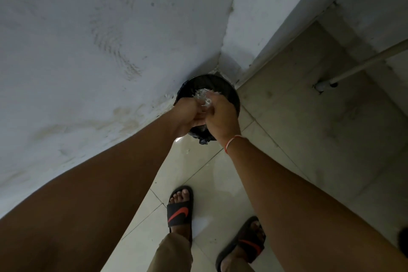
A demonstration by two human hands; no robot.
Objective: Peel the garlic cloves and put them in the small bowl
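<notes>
While both bare arms reach down toward the corner of the room, the left hand (187, 115) and the right hand (220, 117) meet, touching, directly over a round black waste bin (234, 95) lined with a dark plastic bag. White, papery garlic skins (204, 95) lie heaped inside the bin, and more of the same flakes show between the two hands. The right hand's fingers curl down over these flakes and seem to pinch some; the left hand lies under and against it, fingers bent around the same clump, though how firmly either one grasps is hard to tell. No peeled cloves and no small bowl appear in this view. A thin red thread bracelet (231, 142) circles the right wrist.

A fold of the dark bag hangs over the bin's near rim. The bin stands on a floor of pale glossy tiles (220, 174), pushed into the angle where two white plastered walls (88, 28) meet; the left wall is stained near its foot. A few white scraps lie on the tiles just beside the bin. A white pipe (362, 66) runs low along the right wall. Two feet in black slide sandals with red marks (180, 210) stand on the tiles below.
</notes>
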